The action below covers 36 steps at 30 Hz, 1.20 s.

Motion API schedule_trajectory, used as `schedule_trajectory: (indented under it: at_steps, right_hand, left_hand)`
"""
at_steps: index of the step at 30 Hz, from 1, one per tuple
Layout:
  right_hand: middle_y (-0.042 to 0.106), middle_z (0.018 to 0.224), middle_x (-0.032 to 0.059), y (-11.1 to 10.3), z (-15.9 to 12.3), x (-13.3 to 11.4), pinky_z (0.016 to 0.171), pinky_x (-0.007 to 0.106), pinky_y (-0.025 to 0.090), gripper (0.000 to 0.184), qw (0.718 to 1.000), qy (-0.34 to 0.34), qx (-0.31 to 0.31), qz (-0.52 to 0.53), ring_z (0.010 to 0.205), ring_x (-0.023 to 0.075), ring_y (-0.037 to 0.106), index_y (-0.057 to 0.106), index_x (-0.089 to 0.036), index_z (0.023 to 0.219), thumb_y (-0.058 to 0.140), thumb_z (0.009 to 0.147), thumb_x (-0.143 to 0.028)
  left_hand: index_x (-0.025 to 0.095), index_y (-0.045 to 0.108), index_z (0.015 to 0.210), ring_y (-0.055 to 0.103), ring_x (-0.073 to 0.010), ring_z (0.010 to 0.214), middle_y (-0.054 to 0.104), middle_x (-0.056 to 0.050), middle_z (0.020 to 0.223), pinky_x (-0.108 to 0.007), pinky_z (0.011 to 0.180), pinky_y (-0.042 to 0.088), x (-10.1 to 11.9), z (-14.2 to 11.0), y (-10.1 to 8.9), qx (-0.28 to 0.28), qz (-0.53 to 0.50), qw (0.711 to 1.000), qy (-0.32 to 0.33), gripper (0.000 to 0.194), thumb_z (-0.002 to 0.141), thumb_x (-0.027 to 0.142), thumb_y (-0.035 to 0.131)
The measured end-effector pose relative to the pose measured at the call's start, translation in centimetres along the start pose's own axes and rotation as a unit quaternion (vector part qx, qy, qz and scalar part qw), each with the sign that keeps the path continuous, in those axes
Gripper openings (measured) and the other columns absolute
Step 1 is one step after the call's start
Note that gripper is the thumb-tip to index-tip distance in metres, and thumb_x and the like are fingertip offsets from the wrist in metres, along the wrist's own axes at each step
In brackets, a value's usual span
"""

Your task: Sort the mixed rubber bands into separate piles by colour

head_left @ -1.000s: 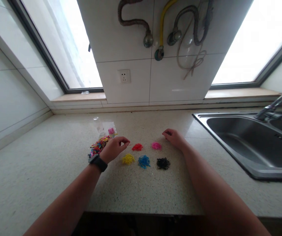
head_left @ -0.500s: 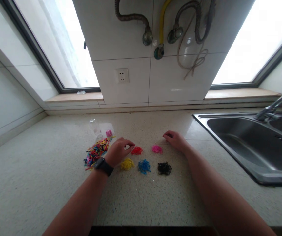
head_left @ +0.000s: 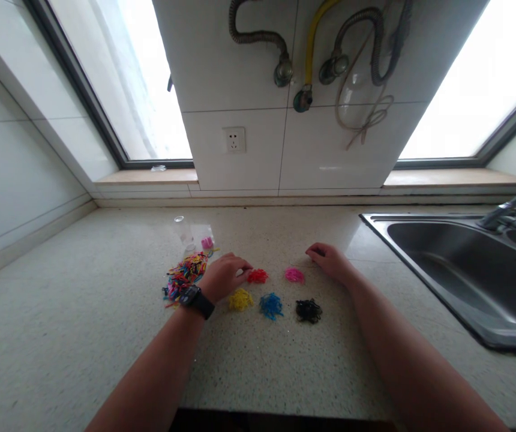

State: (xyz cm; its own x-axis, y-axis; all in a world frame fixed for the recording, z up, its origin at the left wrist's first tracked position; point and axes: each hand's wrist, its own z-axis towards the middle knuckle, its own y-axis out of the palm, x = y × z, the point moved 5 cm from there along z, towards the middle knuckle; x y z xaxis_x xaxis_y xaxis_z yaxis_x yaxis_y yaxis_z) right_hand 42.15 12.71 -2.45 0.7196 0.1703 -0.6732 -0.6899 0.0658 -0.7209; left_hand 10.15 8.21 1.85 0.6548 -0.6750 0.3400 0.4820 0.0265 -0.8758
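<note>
My left hand (head_left: 226, 277), with a black watch (head_left: 196, 300) on its wrist, has thumb and forefinger pinched at the left edge of a pile of red rubber bands (head_left: 258, 276). Anything between those fingertips is too small to make out. Beneath that wrist, partly covered, spreads a heap of mixed-colour rubber bands (head_left: 185, 273). Yellow bands (head_left: 240, 299), blue bands (head_left: 271, 306) and black bands (head_left: 309, 310) form piles in a nearer row. My right hand (head_left: 329, 261) rests on the counter, fingers curled together, beyond and right of the pink bands (head_left: 294, 275).
A clear plastic cup (head_left: 184, 233) lies behind the mixed heap, beside a small pink item (head_left: 207, 242) on a clear bag. To the right is a steel sink (head_left: 447, 258) with a faucet (head_left: 510, 207). A tiled wall with pipes and a socket (head_left: 234, 140) closes the back.
My left hand has moved right from beside the heap, a thin red strand showing at its fingertips at first, to the red pile. My right hand stays in place; the view shifts slightly.
</note>
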Motion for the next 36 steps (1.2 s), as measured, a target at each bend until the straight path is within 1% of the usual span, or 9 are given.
schedule_trajectory:
  at_steps: [6,10,14,18,22,25,27,33,36]
  right_hand:
    - [0.072,0.079,0.0046,-0.1,0.1,0.0,0.068,0.031,0.046,0.028,1.0,-0.001,0.006,-0.006,0.074,0.0206,0.064,0.07,-0.02,0.088,0.053,0.086,-0.042]
    - [0.072,0.076,0.0044,-0.2,0.2,-0.2,0.067,0.031,0.046,0.029,1.0,0.001,0.012,-0.008,0.071,0.0206,0.064,0.071,-0.02,0.088,0.053,0.086,-0.043]
    - [0.072,0.078,0.0046,-0.3,0.1,-0.4,0.069,0.032,0.047,0.028,1.0,-0.01,0.021,-0.003,0.074,0.0213,0.065,0.07,-0.021,0.086,0.054,0.086,-0.043]
    - [0.07,0.073,0.0038,-0.3,0.2,0.0,0.066,0.031,0.046,0.029,1.0,-0.008,0.027,0.006,0.071,0.0209,0.063,0.069,-0.02,0.086,0.053,0.085,-0.044]
    - [0.069,0.073,0.0036,-0.2,0.3,0.2,0.066,0.031,0.046,0.029,1.0,-0.003,0.025,0.005,0.07,0.0203,0.062,0.069,-0.019,0.087,0.053,0.085,-0.044]
    - [0.069,0.075,0.0038,-0.2,0.2,-0.1,0.067,0.031,0.046,0.029,1.0,0.0,0.018,0.007,0.071,0.0202,0.062,0.068,-0.02,0.086,0.052,0.086,-0.043]
    - [0.069,0.075,0.004,-0.2,0.1,-0.3,0.067,0.031,0.046,0.029,1.0,0.002,0.015,0.005,0.071,0.0204,0.062,0.068,-0.02,0.086,0.052,0.086,-0.043]
    - [0.071,0.079,0.0053,0.0,-0.2,-0.4,0.069,0.032,0.047,0.028,1.0,-0.013,0.015,-0.006,0.072,0.0204,0.062,0.069,-0.02,0.089,0.053,0.085,-0.042]
    - [0.07,0.079,0.0053,0.0,-0.4,-1.6,0.067,0.031,0.047,0.029,0.999,-0.019,0.022,0.029,0.07,0.0188,0.062,0.068,-0.018,0.095,0.054,0.085,-0.041]
  left_hand:
    - [0.02,0.071,0.094,0.062,-0.0193,0.085,0.071,-0.006,0.087,-0.032,0.08,0.046,2.0,-0.1,-1.0,0.015,0.011,1.0,0.023,0.021,0.096,0.029,0.053]
    - [0.021,0.07,0.089,0.062,-0.0169,0.078,0.069,-0.005,0.081,-0.028,0.072,0.045,6.3,-0.2,-0.6,-0.001,0.006,0.996,0.084,0.024,0.097,0.032,0.05]
    - [0.022,0.068,0.086,0.059,-0.0147,0.069,0.067,-0.003,0.074,-0.028,0.063,0.041,11.2,-0.7,0.7,-0.012,0.007,0.982,0.191,0.025,0.096,0.035,0.049]
    - [0.02,0.06,0.074,0.057,-0.0147,0.064,0.064,-0.002,0.068,-0.03,0.054,0.034,13.9,-2.4,2.3,-0.002,0.017,0.968,0.252,0.027,0.094,0.036,0.05]
    - [0.021,0.051,0.067,0.054,-0.0133,0.056,0.06,0.001,0.061,-0.031,0.047,0.029,14.5,-5.4,3.6,-0.016,0.0,0.96,0.279,0.027,0.089,0.035,0.054]
    - [0.021,0.047,0.066,0.052,-0.0124,0.054,0.06,0.002,0.06,-0.031,0.047,0.031,14.4,-7.3,4.4,-0.031,-0.019,0.961,0.272,0.027,0.087,0.035,0.055]
    - [0.021,0.046,0.065,0.053,-0.0124,0.056,0.06,0.003,0.061,-0.03,0.047,0.033,14.6,-8.0,4.9,-0.048,-0.031,0.953,0.298,0.028,0.086,0.036,0.057]
    - [0.021,0.043,0.062,0.052,-0.0129,0.057,0.06,0.003,0.06,-0.031,0.045,0.032,15.0,-8.3,5.7,-0.068,-0.031,0.939,0.336,0.033,0.084,0.037,0.061]
    - [0.021,0.044,0.063,0.052,-0.0132,0.057,0.059,0.004,0.059,-0.031,0.045,0.032,15.1,-8.3,5.5,-0.065,-0.022,0.934,0.35,0.032,0.085,0.037,0.06]
